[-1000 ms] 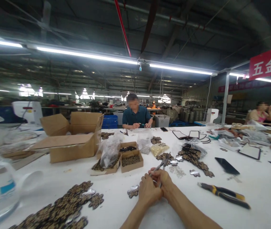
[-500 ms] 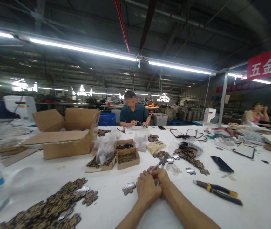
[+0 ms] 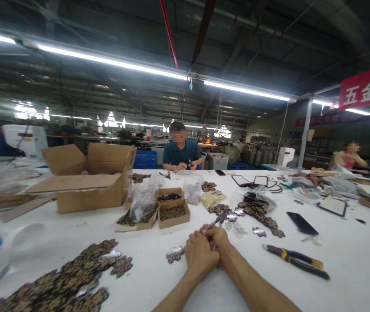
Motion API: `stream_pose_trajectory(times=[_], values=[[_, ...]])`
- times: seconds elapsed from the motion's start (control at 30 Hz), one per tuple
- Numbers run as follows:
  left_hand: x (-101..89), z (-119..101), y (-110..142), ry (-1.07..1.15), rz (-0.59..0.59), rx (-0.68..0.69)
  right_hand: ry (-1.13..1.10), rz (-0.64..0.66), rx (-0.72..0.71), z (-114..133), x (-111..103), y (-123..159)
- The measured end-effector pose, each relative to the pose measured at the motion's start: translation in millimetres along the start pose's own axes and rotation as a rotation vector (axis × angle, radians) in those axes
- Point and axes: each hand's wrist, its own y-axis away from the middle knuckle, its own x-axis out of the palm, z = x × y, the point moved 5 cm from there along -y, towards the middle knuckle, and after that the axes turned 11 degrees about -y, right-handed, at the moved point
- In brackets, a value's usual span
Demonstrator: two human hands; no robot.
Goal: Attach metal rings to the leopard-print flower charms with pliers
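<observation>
My right hand [image 3: 219, 239] is closed around a pair of metal pliers [image 3: 221, 218], whose jaws stick out past the fingers, pointing away from me. Pressed against it, my left hand [image 3: 198, 252] has its fingers curled in near the pliers; what they pinch is hidden. Just left of my left hand lies a bear-shaped patterned piece [image 3: 175, 255] with a shiny silvery part. Small clear bits [image 3: 237, 229] are scattered beyond my right hand, near another such silvery piece [image 3: 259, 232].
A heap of patterned pieces [image 3: 64, 277] spreads at the front left. Small boxes of metal parts [image 3: 173, 213] and a large open carton [image 3: 89, 195] stand behind. Yellow-and-black pliers [image 3: 297, 261] and a phone [image 3: 302, 222] lie right. A co-worker [image 3: 182, 151] sits opposite.
My two hands keep nearly the same closed grip around the pliers. The view has shifted slightly. Across the table, the co-worker's hands have come closer together.
</observation>
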Motion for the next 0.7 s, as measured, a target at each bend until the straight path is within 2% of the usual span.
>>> stream_pose_trajectory(times=[0.7], values=[[-8.4,-0.1,3.2,0.0,0.023,-0.032,-0.06,-0.011,0.04,-7.8,-6.7,-5.3]])
